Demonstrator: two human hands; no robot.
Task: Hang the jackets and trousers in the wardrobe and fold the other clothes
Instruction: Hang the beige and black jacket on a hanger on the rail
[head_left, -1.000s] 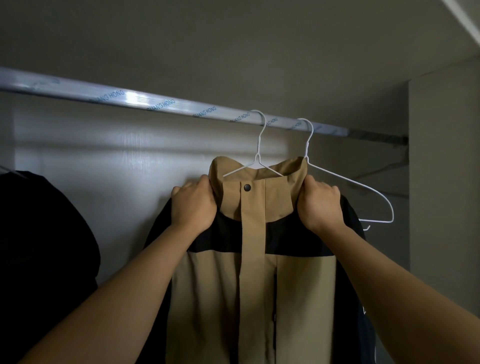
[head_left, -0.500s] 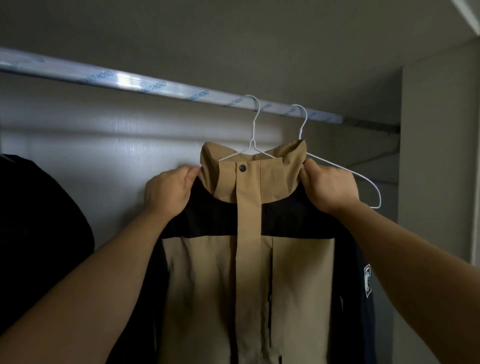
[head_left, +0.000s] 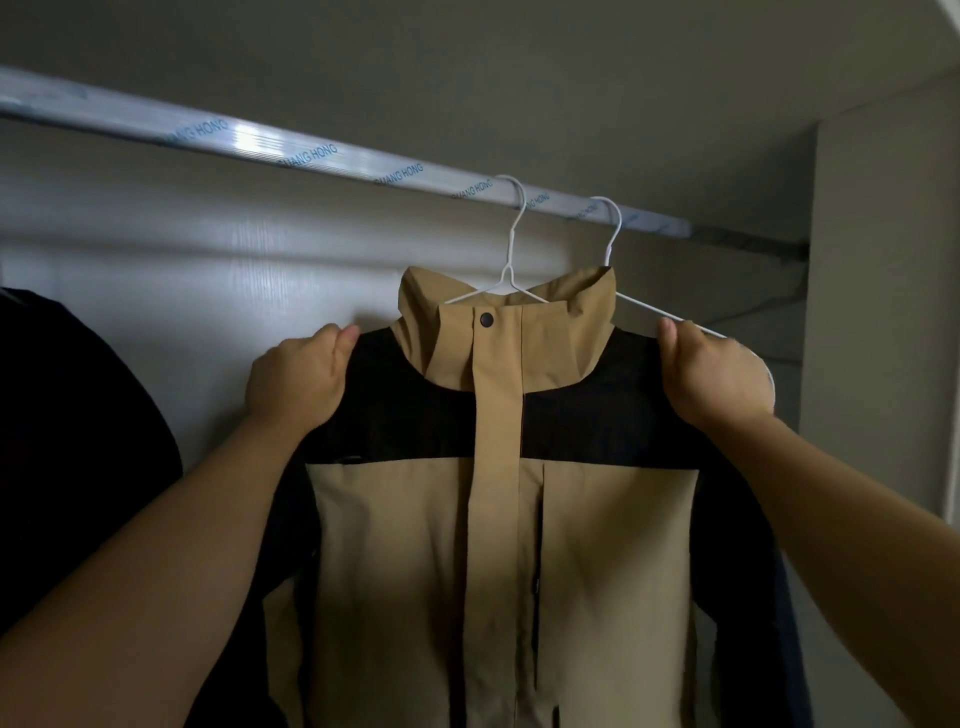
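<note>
Fingers are curled in the left grip (head_left: 296, 379) and right grip (head_left: 711, 374), and the black shoulders of the jacket (head_left: 493, 519) are held. The jacket is hung on a hanger (head_left: 506, 260) hooked over the wardrobe rail (head_left: 311, 150). Its hanging seems nearly done; other clothes are not shown.

My left hand (head_left: 296, 382) and right hand (head_left: 711, 374), both bare.
The left forearm (head_left: 197, 545) and the right forearm (head_left: 841, 525) are uncovered as far as they show.
</note>
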